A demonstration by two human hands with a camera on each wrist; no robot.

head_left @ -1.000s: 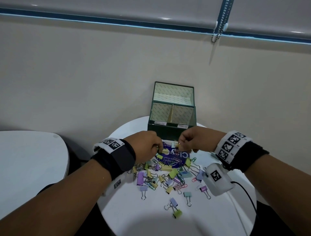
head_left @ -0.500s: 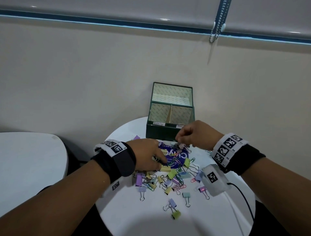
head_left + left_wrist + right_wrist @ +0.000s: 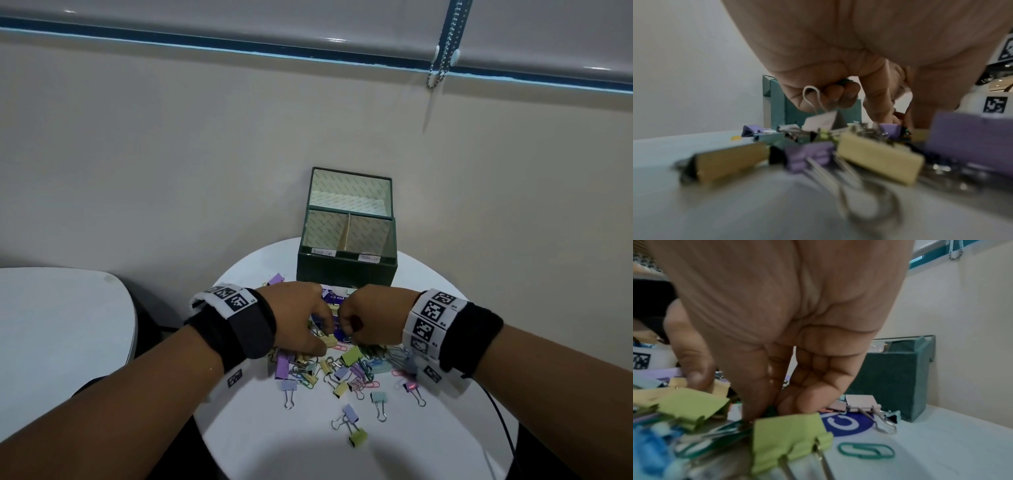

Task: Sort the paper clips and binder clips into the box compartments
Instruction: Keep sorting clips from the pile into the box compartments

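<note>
A heap of pastel binder clips (image 3: pixel 351 356) and coloured paper clips (image 3: pixel 368 383) lies on the round white table (image 3: pixel 428 442), partly on a blue card (image 3: pixel 340 334). The green box (image 3: pixel 346 270) stands open behind it, with two labelled compartments. My left hand (image 3: pixel 322 329) is down on the heap; its curled fingers (image 3: pixel 838 95) hold a pale binder clip (image 3: pixel 819 121) by its wire handle. My right hand (image 3: pixel 346 329) is beside it, fingers (image 3: pixel 760 395) dug into the heap and pinching a dark green paper clip (image 3: pixel 770 409). What lies inside the compartments is hidden.
Loose binder clips (image 3: pixel 356 437) lie nearer me on the table. A teal paper clip (image 3: pixel 866 450) and a pink binder clip (image 3: pixel 861 402) sit right of my right hand. A second white table (image 3: pixel 58 329) is at the left. A wall stands just behind the box.
My right hand has come back from the box front down into the heap. My left hand stayed low on the heap and shifted slightly toward the right hand.
</note>
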